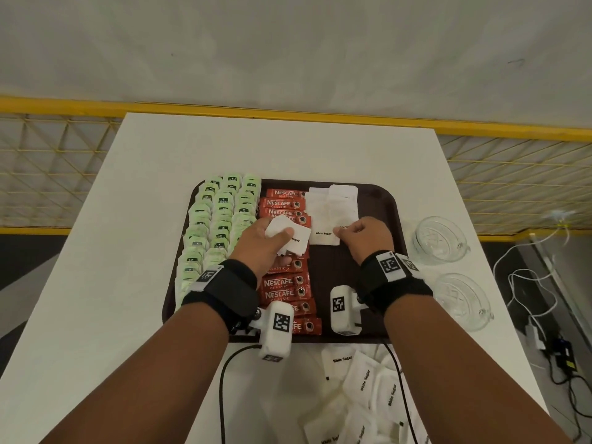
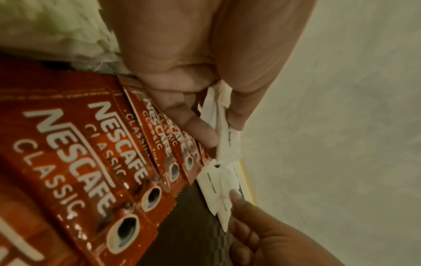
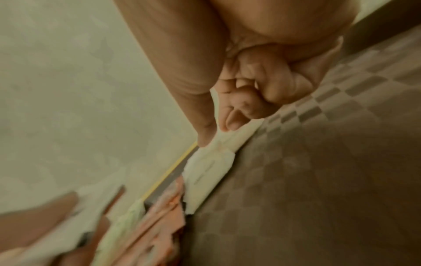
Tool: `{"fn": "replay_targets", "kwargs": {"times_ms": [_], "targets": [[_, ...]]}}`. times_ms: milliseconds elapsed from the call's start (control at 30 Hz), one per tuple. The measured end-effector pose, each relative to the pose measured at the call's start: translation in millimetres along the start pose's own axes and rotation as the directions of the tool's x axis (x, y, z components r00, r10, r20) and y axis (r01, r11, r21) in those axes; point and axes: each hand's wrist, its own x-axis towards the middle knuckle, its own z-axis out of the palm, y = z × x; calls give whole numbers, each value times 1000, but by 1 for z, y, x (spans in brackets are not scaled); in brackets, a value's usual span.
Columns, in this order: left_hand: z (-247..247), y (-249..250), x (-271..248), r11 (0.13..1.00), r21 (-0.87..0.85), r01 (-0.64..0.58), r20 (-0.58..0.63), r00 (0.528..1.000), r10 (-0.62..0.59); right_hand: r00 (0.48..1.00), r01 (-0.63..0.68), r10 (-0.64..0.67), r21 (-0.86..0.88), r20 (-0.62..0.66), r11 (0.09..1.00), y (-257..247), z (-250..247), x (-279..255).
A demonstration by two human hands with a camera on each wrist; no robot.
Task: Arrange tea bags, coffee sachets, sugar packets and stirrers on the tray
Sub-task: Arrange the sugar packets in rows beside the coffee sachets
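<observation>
A dark brown tray (image 1: pixel 381 200) holds green tea bags (image 1: pixel 221 216) in rows at its left, a column of red Nescafe coffee sachets (image 1: pixel 283 288) (image 2: pixel 95 162) and a column of white sugar packets (image 1: pixel 333 206). My left hand (image 1: pixel 272 245) (image 2: pixel 205 115) hovers over the sachets and grips a small stack of sugar packets (image 1: pixel 290 240) (image 2: pixel 224 131). My right hand (image 1: pixel 362 237) (image 3: pixel 218 126) pinches the right edge of the nearest sugar packet (image 1: pixel 324 233) (image 3: pixel 209 171) lying on the tray. No stirrers are in view.
A loose heap of white sugar packets (image 1: pixel 362 395) lies on the white table (image 1: pixel 105 299) in front of the tray. Two glass cups (image 1: pixel 440 237) (image 1: pixel 461 299) stand right of the tray. Cables (image 1: pixel 528 293) hang off the table's right side. A yellow railing (image 1: pixel 288 112) runs behind.
</observation>
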Motion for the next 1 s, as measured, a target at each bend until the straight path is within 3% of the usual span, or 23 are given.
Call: {"fn": "replay_targets", "kwargs": {"times_ms": [100,200,367,433,633,867,1000], "targets": [[5,-1,-2,998,-55,-9,8,1000,10,991,73,-92,170,102,983,-9,-8,-19],[14,-2,-6,997,-82,-6,42,999,9,953,22,-120,334,277,942,-15,-6,-39],[25,-1,-13,980,-178,94,102,992,-77,986,-42,-35,450,162,892,5,-6,-37],[25,1,-14,976,-195,101,103,991,-82,995,-46,6,421,96,906,15,-9,-29],[19,-3,-7,985,165,-54,-39,997,61,1000,-19,16,207,19,978,34,-17,-1],[18,-8,-6,1000,8,-16,-15,1000,16,999,-32,31,-30,-3,999,27,-15,20],[20,-9,-7,998,-61,19,3,1000,-19,995,-29,26,-36,-98,999,25,-16,16]]}}
